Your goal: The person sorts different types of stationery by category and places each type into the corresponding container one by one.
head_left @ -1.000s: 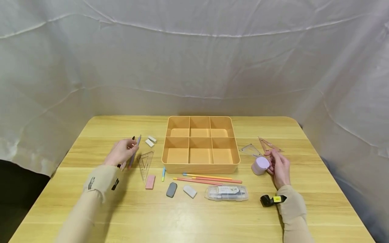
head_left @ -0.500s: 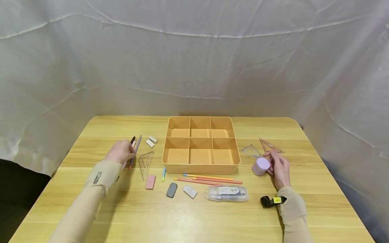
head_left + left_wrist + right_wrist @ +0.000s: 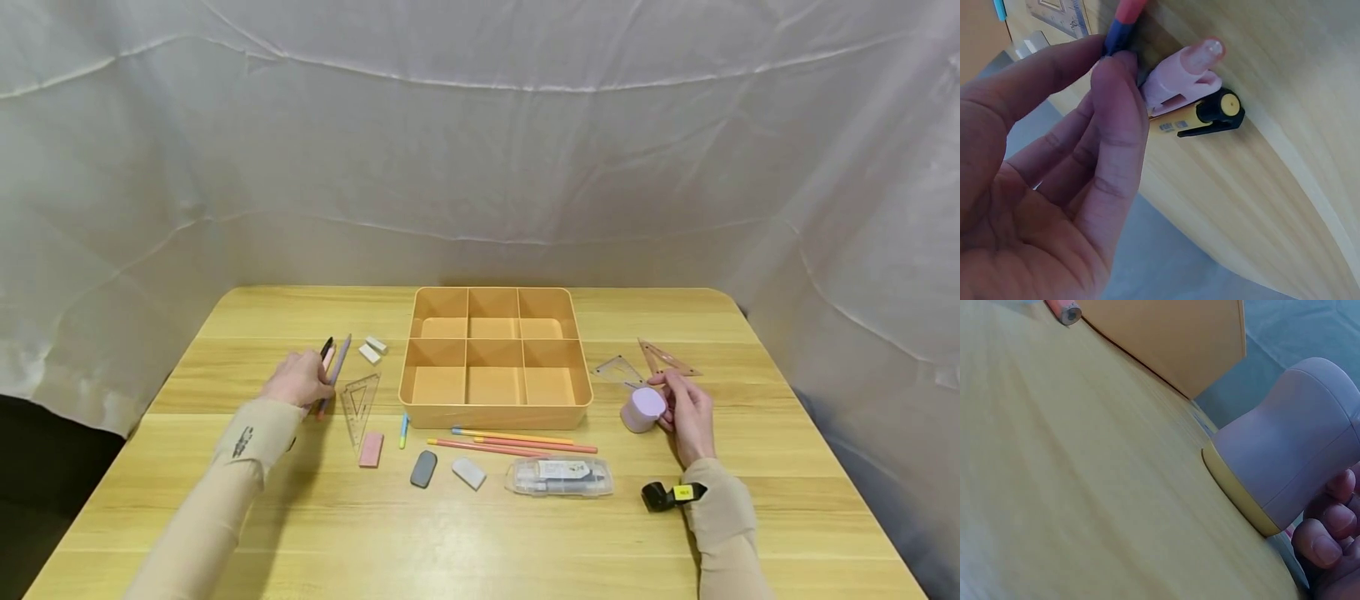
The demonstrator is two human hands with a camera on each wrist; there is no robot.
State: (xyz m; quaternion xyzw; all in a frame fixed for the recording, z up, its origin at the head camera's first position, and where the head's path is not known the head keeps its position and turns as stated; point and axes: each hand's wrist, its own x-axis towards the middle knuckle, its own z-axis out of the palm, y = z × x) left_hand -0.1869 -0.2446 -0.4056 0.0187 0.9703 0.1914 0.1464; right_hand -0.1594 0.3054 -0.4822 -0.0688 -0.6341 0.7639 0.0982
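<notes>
My left hand point(image 3: 296, 380) is at the left of the table, thumb and fingertips pinching a blue-purple pencil point(image 3: 341, 358) with a red end. Beside those fingers, in the left wrist view, lie a pink pen point(image 3: 1175, 78) and a yellow pen with a black cap point(image 3: 1219, 107). My right hand point(image 3: 688, 417) rests at the right, fingers loosely curled, close against a lilac cup-shaped object point(image 3: 1288, 437) with a yellow base. It stands upright on the table, and part of the hand is hidden behind it in the right wrist view.
An orange six-compartment tray point(image 3: 495, 416) stands in the middle. In front lie several pencils point(image 3: 525, 442), a clear case point(image 3: 560, 477), and grey point(image 3: 423, 469), white point(image 3: 468, 473) and pink point(image 3: 371, 449) erasers. Set squares lie left point(image 3: 360, 404) and right point(image 3: 671, 360).
My left hand has lowered slightly over the pens, its fingertips now closed on the pencil. The pencil has shifted a little. The right hand stays by the lilac object.
</notes>
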